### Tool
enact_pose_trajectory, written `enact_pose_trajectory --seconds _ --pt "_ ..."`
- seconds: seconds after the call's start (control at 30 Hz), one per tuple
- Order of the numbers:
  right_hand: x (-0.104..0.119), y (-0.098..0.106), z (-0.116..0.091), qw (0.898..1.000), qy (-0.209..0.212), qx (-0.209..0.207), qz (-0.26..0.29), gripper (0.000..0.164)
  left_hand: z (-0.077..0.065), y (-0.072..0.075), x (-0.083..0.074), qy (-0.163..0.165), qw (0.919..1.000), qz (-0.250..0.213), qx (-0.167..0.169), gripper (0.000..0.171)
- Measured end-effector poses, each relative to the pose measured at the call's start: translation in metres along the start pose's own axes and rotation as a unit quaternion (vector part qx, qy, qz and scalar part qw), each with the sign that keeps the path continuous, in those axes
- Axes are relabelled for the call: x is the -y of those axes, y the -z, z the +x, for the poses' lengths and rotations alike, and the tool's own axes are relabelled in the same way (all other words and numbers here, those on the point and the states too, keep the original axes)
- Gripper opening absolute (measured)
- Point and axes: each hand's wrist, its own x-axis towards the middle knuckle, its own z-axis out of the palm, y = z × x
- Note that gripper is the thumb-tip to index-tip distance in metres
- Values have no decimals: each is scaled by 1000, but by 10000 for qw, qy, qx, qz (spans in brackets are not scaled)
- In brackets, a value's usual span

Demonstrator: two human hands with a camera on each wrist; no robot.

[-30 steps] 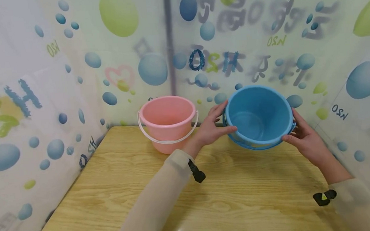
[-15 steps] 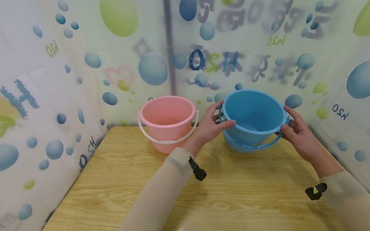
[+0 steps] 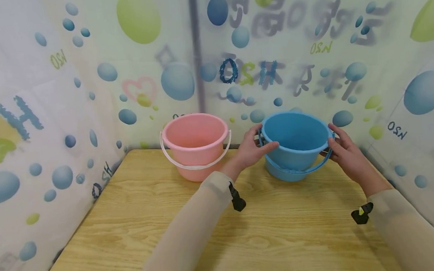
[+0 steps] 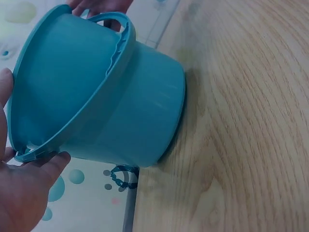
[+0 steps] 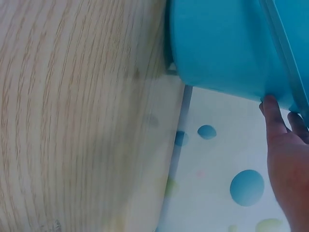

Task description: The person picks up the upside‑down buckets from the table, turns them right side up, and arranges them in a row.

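Note:
A blue bucket (image 3: 292, 161) stands nearly upright at the back right of the table, its blue handle (image 3: 315, 169) hanging down across the front. My left hand (image 3: 251, 149) grips its left rim, thumb along the near edge and fingers on the outside. On the opposite side my right hand (image 3: 348, 156) holds the rim by the handle's end. The left wrist view shows the bucket's base right at the tabletop (image 4: 241, 121). In the right wrist view, fingers (image 5: 273, 116) lie against the outer wall below the rim.
A pink bucket (image 3: 197, 153) with a white handle (image 3: 196, 167) stands to the left, just beyond my left forearm. Patterned curtain walls (image 3: 178, 100) close off the table's back and both sides.
The blue bucket has come down and slightly left, swinging from tilted towards me to nearly upright. Both hands have kept hold and moved with it; the pink bucket has stayed put.

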Motion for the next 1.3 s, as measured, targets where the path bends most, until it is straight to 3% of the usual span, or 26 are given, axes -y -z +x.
enact_pose_trajectory --seconds 0.33,0.7,1.03,1.3 --pt "-14 12 3 9991 -358 -192 130 70 6 -16 -3 162 9992 373 18 91" --pt "-14 20 2 9977 -261 -251 574 73 11 -25 -5 85 9993 275 235 90" --pt "-10 22 5 9977 -565 -322 -194 77 14 -27 -7 151 9989 350 272 92" --pt "-13 22 3 9891 -861 -486 -1090 72 12 -27 -6 339 9980 509 133 92"
